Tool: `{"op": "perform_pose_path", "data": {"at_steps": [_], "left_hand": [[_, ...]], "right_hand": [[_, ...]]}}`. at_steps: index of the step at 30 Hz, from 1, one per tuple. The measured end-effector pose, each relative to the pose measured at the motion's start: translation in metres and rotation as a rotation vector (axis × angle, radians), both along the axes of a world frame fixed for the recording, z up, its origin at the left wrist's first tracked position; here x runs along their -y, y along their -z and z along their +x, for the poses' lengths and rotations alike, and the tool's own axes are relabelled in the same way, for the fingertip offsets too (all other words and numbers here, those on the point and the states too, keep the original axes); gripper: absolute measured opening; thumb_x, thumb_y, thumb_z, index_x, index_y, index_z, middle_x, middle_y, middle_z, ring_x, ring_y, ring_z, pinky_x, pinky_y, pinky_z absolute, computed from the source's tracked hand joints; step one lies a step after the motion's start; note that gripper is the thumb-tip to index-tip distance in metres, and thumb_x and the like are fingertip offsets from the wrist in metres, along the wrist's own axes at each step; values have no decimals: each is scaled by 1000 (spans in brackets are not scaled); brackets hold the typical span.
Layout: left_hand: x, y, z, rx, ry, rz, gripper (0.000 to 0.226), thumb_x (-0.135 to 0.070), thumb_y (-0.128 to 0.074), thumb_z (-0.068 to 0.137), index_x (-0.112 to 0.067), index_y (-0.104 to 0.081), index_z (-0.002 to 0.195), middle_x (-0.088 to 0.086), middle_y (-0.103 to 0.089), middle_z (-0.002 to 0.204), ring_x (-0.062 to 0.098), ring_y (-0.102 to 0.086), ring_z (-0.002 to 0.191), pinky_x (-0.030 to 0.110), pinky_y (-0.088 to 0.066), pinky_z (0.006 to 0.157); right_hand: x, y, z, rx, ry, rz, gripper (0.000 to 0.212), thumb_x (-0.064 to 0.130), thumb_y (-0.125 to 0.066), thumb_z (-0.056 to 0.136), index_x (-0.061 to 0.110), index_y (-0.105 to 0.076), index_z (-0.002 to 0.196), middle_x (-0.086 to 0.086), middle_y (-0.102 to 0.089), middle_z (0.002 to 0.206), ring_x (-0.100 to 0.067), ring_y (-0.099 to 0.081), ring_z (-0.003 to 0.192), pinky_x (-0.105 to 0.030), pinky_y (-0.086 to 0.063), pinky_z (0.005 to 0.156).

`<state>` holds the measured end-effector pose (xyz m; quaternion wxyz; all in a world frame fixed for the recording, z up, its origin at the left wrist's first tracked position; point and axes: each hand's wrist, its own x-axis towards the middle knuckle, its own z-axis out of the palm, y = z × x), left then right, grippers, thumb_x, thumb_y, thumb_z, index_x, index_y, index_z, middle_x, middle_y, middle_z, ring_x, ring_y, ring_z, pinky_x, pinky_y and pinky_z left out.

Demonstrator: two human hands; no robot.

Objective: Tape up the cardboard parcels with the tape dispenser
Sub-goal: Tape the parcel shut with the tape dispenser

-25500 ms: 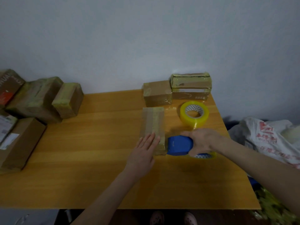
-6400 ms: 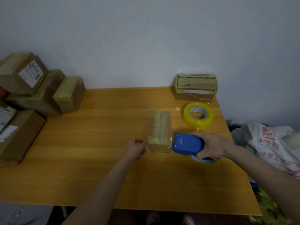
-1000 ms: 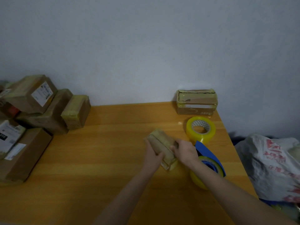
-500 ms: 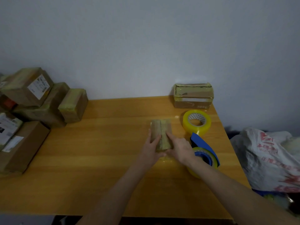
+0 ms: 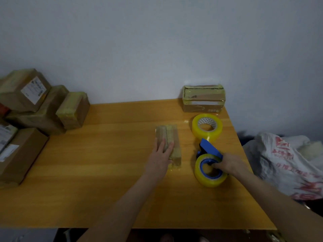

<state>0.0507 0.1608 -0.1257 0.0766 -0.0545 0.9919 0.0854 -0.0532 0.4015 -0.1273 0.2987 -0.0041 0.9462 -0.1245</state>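
Observation:
A small taped cardboard parcel lies lengthwise in the middle of the wooden table. My left hand rests flat on its near half, fingers straight. To its right lies the blue tape dispenser with its yellow tape roll on its side. My right hand grips the dispenser, fingers curled into the roll's blue core. Another taped parcel stands at the back right by the wall.
A spare yellow tape roll sits behind the dispenser. Several taped parcels are stacked at the table's left end. A white plastic bag lies off the right edge. The table's front edge is near me.
My right hand left the parcel and took hold of the tape dispenser to the right. My left hand now lies flat on top of the parcel instead of holding its side.

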Motion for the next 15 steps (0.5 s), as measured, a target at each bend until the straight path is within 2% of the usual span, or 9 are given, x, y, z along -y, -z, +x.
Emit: {"op": "perform_pose_path", "data": {"at_steps": [2, 4, 8, 10, 12, 13, 15], "left_hand": [[1, 1, 1, -17, -4, 5, 71, -33, -47, 98, -31, -1, 152, 4, 3, 161, 33, 10, 146, 43, -20, 116], [4, 3, 1, -29, -12, 19, 73, -30, -50, 97, -31, -3, 152, 3, 2, 161, 33, 9, 146, 44, -24, 114], [9, 1, 2, -34, -1, 58, 76, -25, -56, 94, -34, -6, 152, 0, 1, 161, 30, 6, 147, 44, -24, 114], [12, -7, 3, -50, -14, 168, 77, -24, -61, 91, -33, -13, 151, 0, 0, 161, 27, -3, 147, 43, -27, 116], [13, -20, 1, -190, -101, 352, 72, -22, -63, 89, -24, -25, 150, 3, -12, 159, 24, -26, 141, 38, -37, 110], [12, -29, -2, -286, -174, 433, 66, -22, -62, 90, -18, -32, 148, 5, -25, 155, 21, -36, 135, 35, -40, 107], [8, -48, -9, -416, -377, 655, 52, -22, -61, 92, -9, -46, 139, 8, -50, 137, 17, -51, 118, 32, -45, 100]], "right_hand": [[0, 4, 2, -17, 67, -44, 37, 43, -71, 83, 13, -52, 72, -2, -52, 63, -18, -53, 58, -29, -38, 51], [3, 3, 0, -34, 90, -95, 37, 41, -73, 82, 12, -51, 72, -3, -52, 63, -17, -50, 56, -29, -36, 49], [7, -9, -6, 15, 132, -283, 34, 22, -72, 83, 5, -48, 100, -5, -51, 75, -15, -48, 58, -26, -36, 43], [6, -22, -12, 55, 186, -414, 44, 8, -71, 79, -1, -51, 117, -5, -52, 73, -14, -48, 54, -22, -35, 36], [6, -41, -18, 88, 159, -507, 62, 2, -70, 76, 5, -44, 132, -5, -58, 83, -15, -55, 63, -21, -39, 42], [6, -51, -21, 89, 112, -530, 63, 2, -71, 75, 7, -44, 132, -5, -59, 89, -16, -57, 68, -23, -41, 48], [9, -72, -26, 74, 10, -563, 53, 4, -73, 74, 10, -53, 123, -7, -60, 91, -19, -57, 67, -28, -42, 54]]}}
